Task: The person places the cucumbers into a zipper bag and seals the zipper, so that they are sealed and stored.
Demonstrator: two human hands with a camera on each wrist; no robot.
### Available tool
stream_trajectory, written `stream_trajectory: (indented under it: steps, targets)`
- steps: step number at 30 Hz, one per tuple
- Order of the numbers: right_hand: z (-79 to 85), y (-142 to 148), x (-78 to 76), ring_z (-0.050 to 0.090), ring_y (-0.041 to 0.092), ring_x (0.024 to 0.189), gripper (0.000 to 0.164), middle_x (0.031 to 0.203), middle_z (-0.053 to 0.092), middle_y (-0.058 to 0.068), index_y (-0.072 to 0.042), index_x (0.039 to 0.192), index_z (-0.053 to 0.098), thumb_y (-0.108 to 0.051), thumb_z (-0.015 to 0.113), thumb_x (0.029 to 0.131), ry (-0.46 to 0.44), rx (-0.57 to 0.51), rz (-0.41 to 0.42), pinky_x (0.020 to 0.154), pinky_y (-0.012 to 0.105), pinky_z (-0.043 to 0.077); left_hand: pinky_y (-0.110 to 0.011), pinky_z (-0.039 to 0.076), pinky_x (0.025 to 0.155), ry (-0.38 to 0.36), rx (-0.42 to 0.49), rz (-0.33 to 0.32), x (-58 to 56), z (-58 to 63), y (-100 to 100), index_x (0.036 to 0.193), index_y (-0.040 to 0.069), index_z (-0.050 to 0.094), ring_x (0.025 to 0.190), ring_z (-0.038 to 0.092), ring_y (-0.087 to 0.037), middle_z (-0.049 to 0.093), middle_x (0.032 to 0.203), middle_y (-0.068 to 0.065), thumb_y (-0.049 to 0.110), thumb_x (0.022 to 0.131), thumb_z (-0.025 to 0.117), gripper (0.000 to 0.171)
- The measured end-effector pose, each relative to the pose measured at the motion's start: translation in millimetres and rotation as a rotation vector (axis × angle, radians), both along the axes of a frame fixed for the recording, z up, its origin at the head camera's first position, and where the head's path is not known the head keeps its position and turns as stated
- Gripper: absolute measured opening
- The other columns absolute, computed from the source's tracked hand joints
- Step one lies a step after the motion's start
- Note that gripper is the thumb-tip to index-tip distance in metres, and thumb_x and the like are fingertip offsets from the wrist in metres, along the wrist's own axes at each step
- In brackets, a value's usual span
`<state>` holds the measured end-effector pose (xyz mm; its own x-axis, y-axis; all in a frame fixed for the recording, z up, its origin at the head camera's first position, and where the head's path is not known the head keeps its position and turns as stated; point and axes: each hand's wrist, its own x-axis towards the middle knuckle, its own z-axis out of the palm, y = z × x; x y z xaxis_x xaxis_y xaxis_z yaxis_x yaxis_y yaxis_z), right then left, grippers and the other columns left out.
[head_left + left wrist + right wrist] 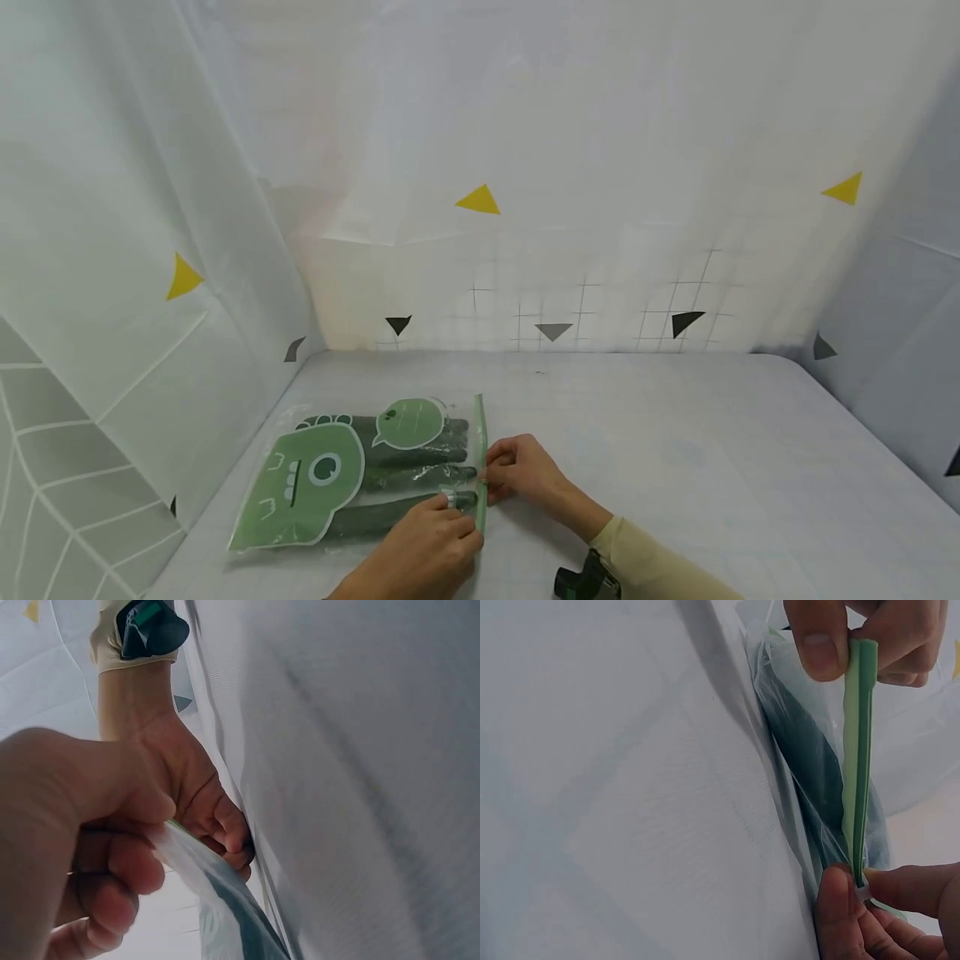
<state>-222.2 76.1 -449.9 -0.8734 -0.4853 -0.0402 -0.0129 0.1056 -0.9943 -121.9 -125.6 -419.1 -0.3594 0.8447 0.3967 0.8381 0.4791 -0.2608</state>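
Note:
A clear slider zip bag (405, 483) with a green one-eyed monster print lies flat on the table's left half. Long dark green items show through it; their kind I cannot tell. Its green zip strip (861, 750) runs along the bag's right edge. Near the strip's front end, my left hand (431, 542) pinches the bag between thumb and fingers. Farther along the same strip, my right hand (525, 471) pinches a small whitish slider (863, 891) with thumb and forefinger. In the left wrist view, the bag's edge (202, 859) stretches between the two hands.
A white cloth-like surface covers the table (712, 467). White sheets (585, 125) with yellow and dark triangles stand behind it and at both sides. On my right wrist sits a dark camera mount (588, 577).

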Motion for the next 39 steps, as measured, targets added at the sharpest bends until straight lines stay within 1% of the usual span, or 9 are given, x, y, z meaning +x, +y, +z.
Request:
stream_trajectory:
  steps: [7,12,16,21,25,28,31,33,39]
  targets:
    - [-1.1,0,-4.3,0.073,0.028,0.068,0.018,0.084,0.073,0.014,0.012,0.106,0.068,0.004,0.074,0.091,0.010,-0.001,-0.009,0.063,0.039,0.061,-0.021,0.037,0.062,0.025,0.029,-0.004,0.2,-0.9,1,0.069,0.023,0.060,0.059,0.052,0.000,0.051,0.064,0.014,0.018,0.079,0.083,0.026]
    - [-0.3,1,-10.3,0.073,0.029,0.068,0.019,0.085,0.074,0.016,0.014,0.107,0.068,0.004,0.073,0.092,0.035,0.000,-0.004,0.064,0.039,0.061,-0.024,0.038,0.064,-0.012,0.172,0.059,-3.1,-4.6,-1,0.072,0.022,0.064,0.067,0.056,-0.003,0.056,0.072,0.014,0.016,0.076,0.085,0.023]
    - [1.0,1,-14.9,0.073,0.028,0.068,0.019,0.086,0.074,0.016,0.014,0.108,0.068,0.004,0.072,0.092,0.038,0.012,-0.008,0.064,0.039,0.061,-0.029,0.044,0.070,-0.118,0.306,0.103,-5.9,-9.1,-5,0.077,0.024,0.070,0.081,0.057,-0.006,0.058,0.088,0.012,0.016,0.077,0.088,0.020]
    - [0.5,0,-20.7,0.073,0.027,0.068,0.020,0.087,0.074,0.016,0.014,0.109,0.068,0.004,0.072,0.092,0.016,0.000,0.001,0.066,0.040,0.061,-0.034,0.053,0.077,-0.280,0.473,0.101,-8.2,-14.4,-9,0.077,0.023,0.069,0.095,0.065,-0.010,0.066,0.110,0.005,0.009,0.078,0.087,0.023]
    - [1.6,-1,-23.2,0.073,0.027,0.069,0.022,0.088,0.074,0.016,0.014,0.110,0.067,0.005,0.072,0.091,0.015,-0.004,0.008,0.066,0.040,0.061,-0.034,0.057,0.084,-0.398,0.572,0.063,-10.0,-17.3,-9,0.076,0.020,0.066,0.101,0.069,-0.015,0.070,0.113,0.000,0.000,0.077,0.085,0.028]
    - [2.5,-1,-23.4,0.073,0.028,0.069,0.022,0.088,0.074,0.016,0.014,0.110,0.067,0.004,0.072,0.091,0.014,-0.001,0.008,0.066,0.040,0.061,-0.035,0.057,0.088,-0.507,0.641,0.059,-9.8,-19.0,-9,0.074,0.020,0.065,0.104,0.070,-0.017,0.073,0.111,-0.001,-0.005,0.076,0.083,0.031]
    - [2.6,-1,-23.7,0.074,0.030,0.069,0.022,0.088,0.074,0.017,0.014,0.110,0.067,0.004,0.072,0.091,0.010,0.000,0.006,0.066,0.041,0.061,-0.037,0.056,0.091,-0.601,0.691,0.086,-8.8,-20.1,-9,0.073,0.022,0.065,0.105,0.070,-0.016,0.075,0.110,0.000,-0.007,0.077,0.081,0.033]
    - [2.2,-1,-24.1,0.074,0.031,0.069,0.022,0.087,0.074,0.017,0.014,0.110,0.066,0.004,0.072,0.091,0.016,0.001,0.005,0.065,0.042,0.061,-0.037,0.056,0.091,-0.644,0.706,0.102,-8.1,-20.5,-9,0.073,0.023,0.066,0.106,0.070,-0.015,0.076,0.110,0.001,-0.007,0.078,0.080,0.034]
    - [0.6,-2,-26.3,0.073,0.029,0.068,0.022,0.087,0.074,0.017,0.014,0.110,0.066,0.004,0.072,0.091,0.011,0.006,-0.011,0.064,0.042,0.061,-0.037,0.056,0.090,-0.676,0.703,0.127,-7.3,-20.9,-8,0.075,0.022,0.069,0.105,0.070,-0.014,0.076,0.110,0.003,-0.006,0.081,0.080,0.031]
